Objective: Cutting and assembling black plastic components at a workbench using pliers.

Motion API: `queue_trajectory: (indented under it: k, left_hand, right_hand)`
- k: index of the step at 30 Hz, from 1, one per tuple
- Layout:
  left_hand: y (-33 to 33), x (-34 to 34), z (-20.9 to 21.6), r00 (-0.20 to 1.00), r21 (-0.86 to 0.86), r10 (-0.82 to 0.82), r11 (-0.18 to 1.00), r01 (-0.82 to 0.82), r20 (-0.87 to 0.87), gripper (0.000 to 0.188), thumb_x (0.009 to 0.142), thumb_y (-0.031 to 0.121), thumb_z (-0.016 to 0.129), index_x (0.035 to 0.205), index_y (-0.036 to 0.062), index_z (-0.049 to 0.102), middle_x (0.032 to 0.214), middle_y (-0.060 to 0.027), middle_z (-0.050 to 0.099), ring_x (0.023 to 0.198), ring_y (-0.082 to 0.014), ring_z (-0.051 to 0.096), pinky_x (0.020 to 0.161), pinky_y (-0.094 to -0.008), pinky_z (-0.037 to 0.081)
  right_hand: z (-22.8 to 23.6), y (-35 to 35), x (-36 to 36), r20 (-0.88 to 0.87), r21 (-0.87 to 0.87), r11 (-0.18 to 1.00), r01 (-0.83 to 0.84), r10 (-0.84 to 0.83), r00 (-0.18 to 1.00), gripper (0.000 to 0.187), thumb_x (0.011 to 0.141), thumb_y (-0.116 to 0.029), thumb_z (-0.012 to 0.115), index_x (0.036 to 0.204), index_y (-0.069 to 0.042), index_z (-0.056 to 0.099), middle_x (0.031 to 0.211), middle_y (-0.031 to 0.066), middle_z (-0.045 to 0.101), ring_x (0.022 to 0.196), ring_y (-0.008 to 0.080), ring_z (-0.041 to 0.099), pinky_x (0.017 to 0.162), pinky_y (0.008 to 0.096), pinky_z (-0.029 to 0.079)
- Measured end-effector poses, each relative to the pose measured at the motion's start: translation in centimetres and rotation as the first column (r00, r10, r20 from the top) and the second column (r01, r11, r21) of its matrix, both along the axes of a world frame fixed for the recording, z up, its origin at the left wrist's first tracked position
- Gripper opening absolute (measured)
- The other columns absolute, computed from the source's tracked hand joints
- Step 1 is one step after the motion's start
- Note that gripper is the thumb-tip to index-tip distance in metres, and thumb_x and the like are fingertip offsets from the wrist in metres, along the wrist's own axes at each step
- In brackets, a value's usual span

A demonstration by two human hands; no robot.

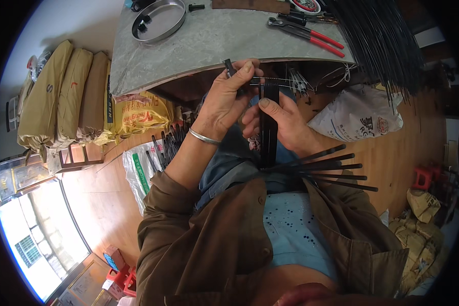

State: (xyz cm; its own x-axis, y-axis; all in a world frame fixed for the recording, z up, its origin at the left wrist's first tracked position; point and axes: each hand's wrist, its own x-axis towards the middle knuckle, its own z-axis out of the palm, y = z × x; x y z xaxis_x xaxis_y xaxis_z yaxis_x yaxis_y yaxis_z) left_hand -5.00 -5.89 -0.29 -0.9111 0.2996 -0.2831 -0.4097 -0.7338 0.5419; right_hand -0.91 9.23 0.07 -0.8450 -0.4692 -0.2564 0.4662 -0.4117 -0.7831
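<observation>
My left hand, with a silver bangle at the wrist, pinches a thin wire and a small dark piece near the table's front edge. Beside it, my right hand grips a flat bundle of black strips held upright between both hands. The strips' lower ends fan out to the right over my lap. The wire crosses the top of the bundle, running right toward loose wire ends.
A grey table carries a round metal pan, red-handled pliers and a big sheaf of black rods. Tan sacks stand at left, a white sack at right, more black strips by my left arm.
</observation>
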Motion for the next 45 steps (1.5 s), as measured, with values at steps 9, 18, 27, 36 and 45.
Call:
queue_trajectory:
  k: [9,18,27,36,45]
  left_hand:
    - [0.1,-0.4,-0.3,1.000,-0.048,-0.017,0.999,0.017,-0.012,0.025,0.085,0.016,0.068,0.104,0.0023,0.059,0.093,-0.0063,0.058,0.086,-0.0174,0.056,0.079,-0.0338,0.050]
    - [0.1,-0.6,-0.3,0.999,-0.072,0.002,0.997,-0.005,-0.038,0.021,0.085,0.014,0.068,0.100,0.0018,0.061,0.088,-0.0062,0.061,0.085,-0.0167,0.058,0.079,-0.0324,0.050]
    - [-0.3,0.1,1.4,0.996,-0.191,0.075,0.978,-0.082,-0.043,0.018,0.084,0.015,0.069,0.096,0.0022,0.064,0.092,-0.0067,0.064,0.083,-0.0140,0.058,0.075,-0.0273,0.049]
    - [-1.0,1.3,2.0,0.986,-0.534,0.073,0.833,-0.145,-0.153,0.018,0.085,0.017,0.068,0.093,0.0022,0.064,0.082,-0.0015,0.061,0.075,-0.0078,0.054,0.064,-0.0222,0.043]
    - [-0.1,2.0,2.2,0.912,-0.723,-0.021,0.617,-0.310,-0.409,0.020,0.084,0.018,0.069,0.090,0.0009,0.061,0.073,0.0019,0.056,0.061,-0.0048,0.047,0.056,-0.0182,0.038]
  right_hand:
    - [-0.6,0.2,-0.2,-0.012,-0.003,1.000,-0.011,0.011,1.000,0.033,0.095,-0.026,0.051,0.116,-0.001,0.046,0.086,0.0176,0.062,0.070,0.0268,0.066,0.064,0.0365,0.056]
    - [-0.5,0.1,-0.1,0.002,0.011,1.000,0.008,-0.008,1.000,0.032,0.094,-0.027,0.052,0.113,-0.002,0.046,0.084,0.0166,0.062,0.070,0.0267,0.066,0.063,0.0359,0.056]
    - [0.4,-0.7,0.0,-0.123,0.183,0.979,0.094,-0.072,0.990,0.027,0.094,-0.018,0.053,0.114,-0.002,0.045,0.082,0.0120,0.062,0.067,0.0197,0.064,0.063,0.0294,0.054]
    - [0.2,-0.3,0.2,-0.211,0.181,0.969,0.168,-0.128,0.969,0.024,0.093,-0.014,0.055,0.113,-0.003,0.048,0.082,0.0082,0.062,0.066,0.0135,0.062,0.059,0.0249,0.051]
    - [0.9,-0.1,0.6,-0.197,0.198,0.965,0.171,-0.131,0.972,0.025,0.092,-0.014,0.055,0.113,-0.002,0.048,0.080,0.0067,0.061,0.063,0.0125,0.060,0.057,0.0246,0.050]
